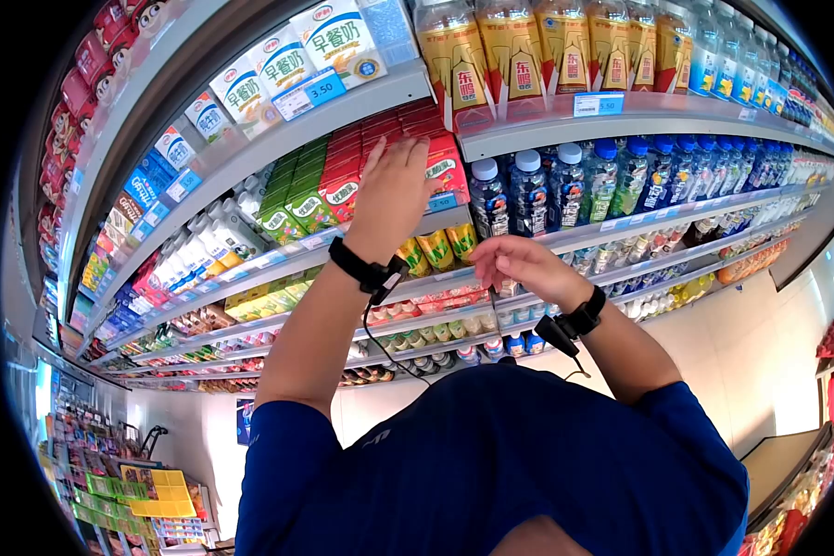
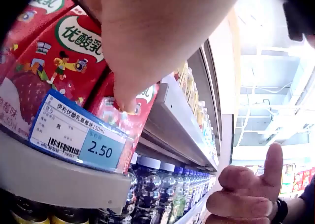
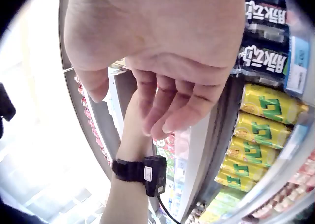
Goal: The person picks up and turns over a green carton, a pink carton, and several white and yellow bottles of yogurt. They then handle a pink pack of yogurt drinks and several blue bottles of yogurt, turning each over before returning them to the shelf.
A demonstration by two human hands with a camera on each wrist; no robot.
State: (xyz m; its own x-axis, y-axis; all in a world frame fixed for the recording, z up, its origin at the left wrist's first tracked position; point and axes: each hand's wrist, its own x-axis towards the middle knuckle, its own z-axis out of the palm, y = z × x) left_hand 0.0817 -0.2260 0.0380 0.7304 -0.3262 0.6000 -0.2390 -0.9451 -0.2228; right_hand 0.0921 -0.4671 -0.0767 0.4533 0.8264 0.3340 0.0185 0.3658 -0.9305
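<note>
In the head view my left hand (image 1: 394, 195) lies over the front of the red drink cartons (image 1: 445, 167) on the middle shelf, fingers extended. The left wrist view shows a digit of that hand (image 2: 147, 42) touching a red carton (image 2: 110, 103), beside a strawberry carton (image 2: 61, 57) behind a 2.50 price tag (image 2: 78, 133). My right hand (image 1: 528, 266) hangs in front of the shelves below the bottles, holding nothing. Its fingers are loosely bent in the right wrist view (image 3: 157, 57).
Green cartons (image 1: 296, 195) stand left of the red ones. Dark-labelled bottles (image 1: 528, 195) fill the shelf to the right, with yellow cans (image 1: 435, 248) underneath. White milk boxes (image 1: 283, 65) and gold-labelled bottles (image 1: 514, 56) stand above, over a protruding shelf edge (image 1: 639, 109).
</note>
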